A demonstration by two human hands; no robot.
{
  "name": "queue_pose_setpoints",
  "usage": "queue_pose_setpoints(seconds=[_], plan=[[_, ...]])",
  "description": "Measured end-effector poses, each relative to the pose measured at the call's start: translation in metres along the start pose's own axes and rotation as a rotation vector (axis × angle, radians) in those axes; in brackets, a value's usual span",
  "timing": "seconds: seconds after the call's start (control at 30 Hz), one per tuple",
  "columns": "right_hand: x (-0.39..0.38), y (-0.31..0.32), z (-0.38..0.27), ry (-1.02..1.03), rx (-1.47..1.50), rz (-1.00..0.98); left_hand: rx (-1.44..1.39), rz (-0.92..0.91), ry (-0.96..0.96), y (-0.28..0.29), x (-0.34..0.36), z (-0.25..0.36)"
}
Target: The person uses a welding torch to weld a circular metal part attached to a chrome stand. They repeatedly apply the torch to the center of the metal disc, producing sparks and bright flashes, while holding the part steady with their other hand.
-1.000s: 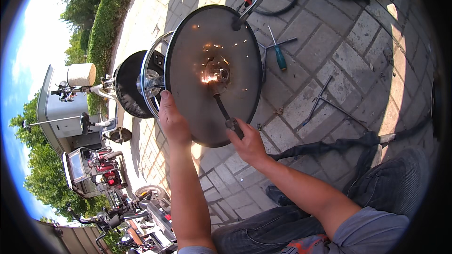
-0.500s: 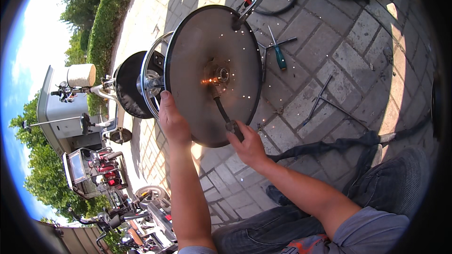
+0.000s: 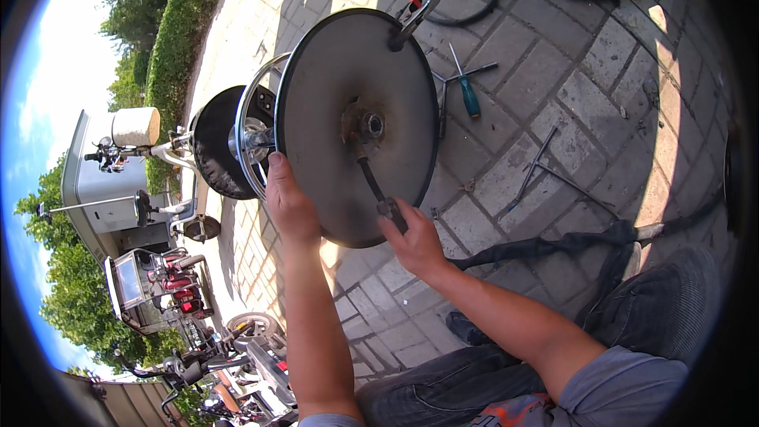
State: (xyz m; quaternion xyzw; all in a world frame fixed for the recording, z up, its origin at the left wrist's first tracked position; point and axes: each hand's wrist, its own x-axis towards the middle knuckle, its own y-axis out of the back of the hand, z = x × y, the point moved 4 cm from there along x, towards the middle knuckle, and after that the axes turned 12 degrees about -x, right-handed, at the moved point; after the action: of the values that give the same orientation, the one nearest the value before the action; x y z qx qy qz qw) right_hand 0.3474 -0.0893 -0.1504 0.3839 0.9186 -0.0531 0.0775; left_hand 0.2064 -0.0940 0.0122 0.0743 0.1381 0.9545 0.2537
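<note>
A swivel stool lies on its side, the underside of its round base [image 3: 316, 142] facing me. Its foot ring [image 3: 250, 130] and dark seat [image 3: 217, 142] show behind. My left hand [image 3: 292, 205] grips the base's left edge, thumb up, other fingers mostly hidden. In my right hand [image 3: 417, 243], closed round the handle, is a welding torch [image 3: 371, 178]; its tip sits just below the central tube end [image 3: 371, 125], where the metal is browned. I cannot tell whether the tip touches. A metal clamp [image 3: 415, 24] bites the base's upper right rim.
A green-handled screwdriver [image 3: 470, 99] and a T-handle wrench [image 3: 534, 166] lie on the paving. The torch's thick hose [image 3: 545, 245] runs off right past my knee. A coiled black cable [image 3: 494, 0] is beyond the clamp. Parked bikes [image 3: 237, 364] stand at lower left.
The orange glow and flying sparks at the middle of the base have gone. Both hands and the stool are almost where they were.
</note>
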Motion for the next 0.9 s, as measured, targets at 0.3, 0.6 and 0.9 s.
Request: queue_pose_setpoints(seconds=[0.3,0.6,0.9], plan=[[-0.0028,0.0007,-0.0004,-0.008,0.058,-0.034,0.003,0.019,0.011,-0.0021,-0.0026,0.0042],[-0.007,-0.0028,-0.0009,-0.002,0.01,0.013,-0.055,0.01,-0.005,0.0001,-0.0019,0.0017],[-0.0019,0.0008,0.0014,-0.046,0.072,-0.068,-0.012,-0.008,0.003,0.0016,-0.0025,-0.0008]])
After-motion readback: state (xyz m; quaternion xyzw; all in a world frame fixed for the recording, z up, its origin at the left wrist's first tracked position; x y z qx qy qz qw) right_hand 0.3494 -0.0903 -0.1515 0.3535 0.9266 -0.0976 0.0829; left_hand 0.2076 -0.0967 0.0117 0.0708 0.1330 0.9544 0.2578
